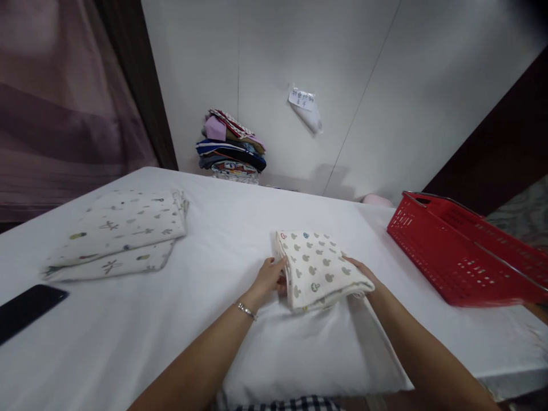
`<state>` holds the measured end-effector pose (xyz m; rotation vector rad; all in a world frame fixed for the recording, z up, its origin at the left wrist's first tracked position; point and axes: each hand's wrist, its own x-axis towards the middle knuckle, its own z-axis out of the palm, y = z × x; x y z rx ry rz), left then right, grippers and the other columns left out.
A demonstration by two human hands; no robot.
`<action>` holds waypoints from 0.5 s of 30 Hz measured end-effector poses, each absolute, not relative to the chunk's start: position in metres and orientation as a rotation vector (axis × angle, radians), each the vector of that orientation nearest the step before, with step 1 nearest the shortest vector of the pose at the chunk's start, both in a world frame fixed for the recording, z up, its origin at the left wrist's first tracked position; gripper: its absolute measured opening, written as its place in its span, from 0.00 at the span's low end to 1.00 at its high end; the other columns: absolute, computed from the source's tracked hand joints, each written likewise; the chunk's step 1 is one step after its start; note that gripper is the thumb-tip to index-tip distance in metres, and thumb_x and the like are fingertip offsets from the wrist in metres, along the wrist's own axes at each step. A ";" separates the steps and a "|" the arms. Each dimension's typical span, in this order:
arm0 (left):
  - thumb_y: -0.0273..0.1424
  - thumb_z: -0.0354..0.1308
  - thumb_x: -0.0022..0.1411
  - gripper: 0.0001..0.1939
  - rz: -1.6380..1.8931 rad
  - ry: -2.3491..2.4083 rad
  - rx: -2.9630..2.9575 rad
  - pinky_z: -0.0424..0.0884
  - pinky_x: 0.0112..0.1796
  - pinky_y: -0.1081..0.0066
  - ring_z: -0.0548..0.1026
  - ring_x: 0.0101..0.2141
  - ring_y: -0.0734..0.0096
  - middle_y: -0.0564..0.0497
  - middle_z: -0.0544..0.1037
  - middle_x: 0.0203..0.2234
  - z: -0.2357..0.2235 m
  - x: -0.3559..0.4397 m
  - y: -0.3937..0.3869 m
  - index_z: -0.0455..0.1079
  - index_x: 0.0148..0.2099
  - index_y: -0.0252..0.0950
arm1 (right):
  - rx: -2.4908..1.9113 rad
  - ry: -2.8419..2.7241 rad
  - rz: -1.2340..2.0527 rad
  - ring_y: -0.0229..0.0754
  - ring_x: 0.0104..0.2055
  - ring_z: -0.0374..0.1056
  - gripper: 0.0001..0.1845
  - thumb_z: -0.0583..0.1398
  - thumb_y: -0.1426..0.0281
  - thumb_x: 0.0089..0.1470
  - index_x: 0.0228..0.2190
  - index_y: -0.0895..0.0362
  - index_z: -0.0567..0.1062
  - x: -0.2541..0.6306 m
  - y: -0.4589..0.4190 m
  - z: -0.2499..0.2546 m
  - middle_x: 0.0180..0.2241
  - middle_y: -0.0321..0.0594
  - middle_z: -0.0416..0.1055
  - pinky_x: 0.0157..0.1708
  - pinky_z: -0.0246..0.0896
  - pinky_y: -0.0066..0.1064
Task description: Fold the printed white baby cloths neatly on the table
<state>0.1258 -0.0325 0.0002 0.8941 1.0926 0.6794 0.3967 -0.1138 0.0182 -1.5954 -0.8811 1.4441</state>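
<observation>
the folded mushroom-print cloth (pixel 319 267) lies just below and right of the frame's center, squarely between my hands, neither nearer. my left hand (pixel 270 278) grips its left edge, my right (pixel 365 275) its right; it's near square, long axis unclear.

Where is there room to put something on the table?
Bare table lies between the big cloth and the small cloth, and between the small cloth and the red basket. It's crowded around the fingers, and left by the phone.
</observation>
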 end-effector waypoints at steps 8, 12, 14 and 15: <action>0.47 0.60 0.55 0.34 0.721 1.229 1.251 0.71 0.40 0.67 0.75 0.41 0.60 0.40 0.75 0.44 -0.016 0.126 -0.026 0.60 0.57 0.33 | -1.592 -0.749 1.475 0.49 0.41 0.74 0.19 0.53 0.62 0.56 0.40 0.62 0.75 0.382 -0.084 0.087 0.37 0.50 0.77 0.45 0.67 0.40; 0.52 0.57 0.55 0.39 0.696 1.166 1.033 0.72 0.33 0.67 0.77 0.36 0.59 0.37 0.75 0.45 -0.005 0.127 -0.030 0.57 0.60 0.33 | -1.481 -0.728 1.453 0.46 0.35 0.74 0.13 0.59 0.66 0.52 0.37 0.61 0.75 0.359 -0.067 0.129 0.32 0.47 0.77 0.41 0.69 0.38; 0.55 0.53 0.56 0.38 0.701 1.076 0.950 0.73 0.33 0.65 0.77 0.36 0.58 0.37 0.76 0.45 -0.001 0.128 -0.031 0.59 0.59 0.31 | -1.470 -0.747 1.409 0.45 0.32 0.73 0.10 0.60 0.68 0.51 0.35 0.61 0.75 0.343 -0.059 0.151 0.30 0.46 0.77 0.37 0.70 0.36; 0.55 0.50 0.58 0.37 0.726 0.987 0.911 0.73 0.35 0.64 0.77 0.38 0.57 0.38 0.76 0.45 0.001 0.128 -0.031 0.61 0.58 0.32 | -1.464 -0.767 1.385 0.44 0.31 0.73 0.09 0.60 0.70 0.50 0.34 0.62 0.75 0.334 -0.056 0.162 0.29 0.46 0.76 0.35 0.70 0.35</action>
